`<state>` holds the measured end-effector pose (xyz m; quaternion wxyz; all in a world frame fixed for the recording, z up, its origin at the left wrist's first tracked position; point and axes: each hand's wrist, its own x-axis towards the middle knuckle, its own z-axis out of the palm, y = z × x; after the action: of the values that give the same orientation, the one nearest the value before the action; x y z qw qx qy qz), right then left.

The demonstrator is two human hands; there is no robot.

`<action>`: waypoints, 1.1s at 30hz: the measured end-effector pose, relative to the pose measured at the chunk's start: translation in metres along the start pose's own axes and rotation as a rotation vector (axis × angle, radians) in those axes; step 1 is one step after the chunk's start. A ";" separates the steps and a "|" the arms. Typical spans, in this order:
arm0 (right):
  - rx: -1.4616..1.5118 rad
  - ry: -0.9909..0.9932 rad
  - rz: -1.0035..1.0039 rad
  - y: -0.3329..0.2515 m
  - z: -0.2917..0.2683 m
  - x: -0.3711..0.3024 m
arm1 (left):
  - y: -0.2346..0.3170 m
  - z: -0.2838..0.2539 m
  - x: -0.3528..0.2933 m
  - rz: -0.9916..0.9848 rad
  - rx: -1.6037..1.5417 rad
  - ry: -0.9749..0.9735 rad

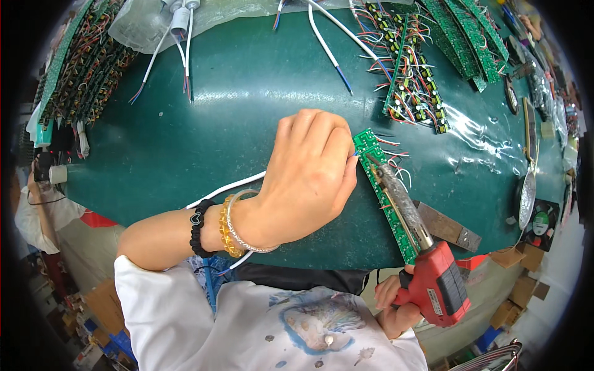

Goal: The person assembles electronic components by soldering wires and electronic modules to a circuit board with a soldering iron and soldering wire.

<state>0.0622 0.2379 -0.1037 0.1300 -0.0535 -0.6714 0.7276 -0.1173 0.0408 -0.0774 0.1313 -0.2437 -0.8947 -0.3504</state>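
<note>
My left hand [312, 173] is closed in a pinch, knuckles up, beside the far end of a narrow green circuit board [367, 142]. A white cable [229, 187] runs under the palm, and a thin blue wire end [356, 153] sticks out from the fingertips at the board's edge. What the fingers cover is hidden. My right hand [397, 304] grips the handle of a red soldering gun [440, 287]. Its long barrel lies over the board, with the tip close to the blue wire; I cannot tell whether they touch. Short red and white wires stick out from the board's right side.
Wired circuit boards [408, 74] lie at the far right, beside bare green boards [467, 40]. More boards [86, 68] are stacked at the far left. White cables [325, 46] hang over the back plastic sheet [139, 28]. A metal bar [448, 227] sits right of the gun.
</note>
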 end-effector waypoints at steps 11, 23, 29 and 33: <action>0.035 0.073 0.142 -0.008 0.003 0.002 | 0.000 0.002 0.000 0.019 0.033 0.009; 0.029 0.054 0.184 -0.010 -0.001 -0.002 | -0.001 0.002 0.000 0.029 0.027 0.019; -0.019 -0.128 0.112 -0.009 -0.002 0.010 | -0.001 0.000 0.000 0.025 0.035 -0.002; -0.040 0.022 0.139 -0.023 0.014 0.012 | -0.003 -0.002 0.002 0.048 0.004 -0.001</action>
<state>0.0501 0.2291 -0.0783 0.0858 -0.1106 -0.6792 0.7205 -0.1210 0.0381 -0.0770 0.1398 -0.2652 -0.8894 -0.3451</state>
